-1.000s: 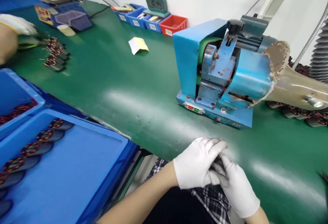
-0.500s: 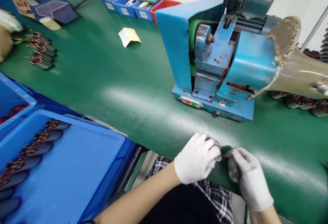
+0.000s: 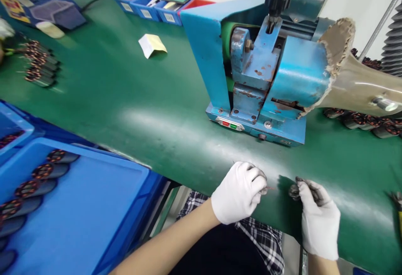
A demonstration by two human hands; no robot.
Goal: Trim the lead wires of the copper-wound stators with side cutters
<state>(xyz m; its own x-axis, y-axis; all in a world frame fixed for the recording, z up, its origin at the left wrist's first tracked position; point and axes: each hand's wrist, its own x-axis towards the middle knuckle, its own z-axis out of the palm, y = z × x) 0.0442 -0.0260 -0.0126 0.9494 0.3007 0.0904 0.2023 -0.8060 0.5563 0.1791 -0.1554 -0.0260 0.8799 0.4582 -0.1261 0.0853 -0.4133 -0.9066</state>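
My left hand (image 3: 240, 193), in a white glove, is closed above the front of the green bench. From its fingertips a thin reddish wire (image 3: 270, 188) sticks out to the right, while the rest of what it may grip is hidden. To the right, apart from that wire, is my right hand (image 3: 320, 218), also gloved. Its fingers are curled together and their dark-stained tips point left; whether something small is between them I cannot make out.
A blue belt-grinding machine (image 3: 260, 86) stands behind my hands. Wound motor cores (image 3: 42, 63) sit at the far left, others lie in a blue tray (image 3: 103, 199). A folded paper (image 3: 152, 45) is on the bench (image 3: 132, 86). Yellow-handled pliers (image 3: 399, 208) lie at the right edge.
My right hand has drawn away to the right from the red wire, widening the gap between the hands. My left hand stays nearly in place. The view has shifted slightly.
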